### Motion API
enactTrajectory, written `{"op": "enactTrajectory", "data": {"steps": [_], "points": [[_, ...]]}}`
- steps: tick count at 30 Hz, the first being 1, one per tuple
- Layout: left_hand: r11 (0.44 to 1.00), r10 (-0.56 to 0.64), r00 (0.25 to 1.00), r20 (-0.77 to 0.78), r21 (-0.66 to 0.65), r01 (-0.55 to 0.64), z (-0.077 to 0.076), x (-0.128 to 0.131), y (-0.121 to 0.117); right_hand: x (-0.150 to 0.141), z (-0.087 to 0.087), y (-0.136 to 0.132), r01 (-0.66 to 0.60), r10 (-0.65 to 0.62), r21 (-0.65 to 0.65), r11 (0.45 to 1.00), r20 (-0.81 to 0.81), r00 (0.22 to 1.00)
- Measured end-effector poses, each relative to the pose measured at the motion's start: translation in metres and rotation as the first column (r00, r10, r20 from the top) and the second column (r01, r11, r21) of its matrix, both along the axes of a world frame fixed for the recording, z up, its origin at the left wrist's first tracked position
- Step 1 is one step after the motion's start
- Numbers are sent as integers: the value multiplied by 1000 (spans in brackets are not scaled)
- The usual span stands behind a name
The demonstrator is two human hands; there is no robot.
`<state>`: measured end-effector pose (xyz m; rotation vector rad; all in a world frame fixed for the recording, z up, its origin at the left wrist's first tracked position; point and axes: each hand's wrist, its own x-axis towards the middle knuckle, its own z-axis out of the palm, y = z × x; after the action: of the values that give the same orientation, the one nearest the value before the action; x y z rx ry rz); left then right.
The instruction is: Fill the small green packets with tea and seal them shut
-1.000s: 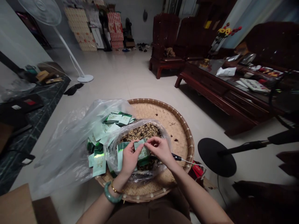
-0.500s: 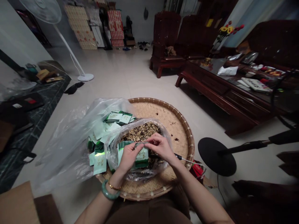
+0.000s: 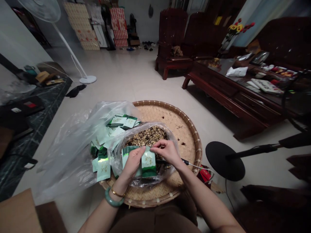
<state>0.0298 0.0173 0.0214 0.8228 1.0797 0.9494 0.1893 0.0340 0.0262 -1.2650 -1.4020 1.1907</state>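
My left hand (image 3: 133,160) is closed on a green sachet (image 3: 148,164) with gold print, its thumb near the top edge. Further green sachets lie under the fingers of this hand. At the sachet's upper right corner, my right hand (image 3: 168,152) has thumb and forefinger pinched together on it. Both hands are over an open clear plastic bag (image 3: 173,137) of dark and pale loose dried bits (image 3: 148,136). A dark handle (image 3: 185,161) with a pale cord sticks out by my right wrist. To the left, more sachets (image 3: 104,166) lie in and around another clear bag (image 3: 70,152).
Both bags rest on a round woven bamboo tray (image 3: 191,136) with a few dark scraps. A black round stand base (image 3: 225,160) is on the floor at right. A wooden table (image 3: 218,84) stands beyond it, a white fan (image 3: 87,79) at back left, a cardboard box (image 3: 20,212) at lower left.
The sachet's top edge, earlier covered by the fingers of both hands, now shows upright and flatter. My right fingers have shifted slightly to its corner. The view has tilted a little.
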Motion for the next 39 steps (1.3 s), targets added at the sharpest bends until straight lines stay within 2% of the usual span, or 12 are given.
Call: {"op": "enactTrajectory", "data": {"steps": [7,10,13,15,17,19,21,23,25,31,34,39], "points": [[990,-95,995,-5,-106,94,-1,2,-1,9,-9,2,-97,97,-88,991,-1,995],[988,-59,997,52,-137,66,-1,0,-1,32,-18,-5,-196,188,3,981,266,946],[988,-24,996,87,-148,37,0,-1,0,50,-33,-19,-282,206,-1,959,688,696],[989,-4,994,107,-144,19,1,-1,0,54,-44,-26,-299,189,-27,954,827,530],[989,10,993,120,-145,8,2,0,0,54,-51,-30,-303,176,-28,953,862,475],[988,23,993,115,-153,-5,3,0,-1,57,-52,-28,-283,180,-21,959,814,551],[988,28,995,91,-155,-14,4,-1,-2,64,-46,-24,-237,176,-9,972,696,696],[990,13,999,50,-139,-6,4,-2,-3,73,-32,-19,-193,158,5,981,558,815],[995,-26,1000,-16,-95,24,4,-2,-3,78,-12,-16,-200,167,23,980,459,873],[973,-163,926,-341,101,208,4,-1,1,56,36,-14,-396,318,76,915,470,823],[950,-220,896,-386,122,286,5,-2,1,42,42,-12,-412,318,84,907,504,803],[955,-236,911,-338,95,282,2,-3,1,37,36,-10,-302,222,73,951,518,826]]}}
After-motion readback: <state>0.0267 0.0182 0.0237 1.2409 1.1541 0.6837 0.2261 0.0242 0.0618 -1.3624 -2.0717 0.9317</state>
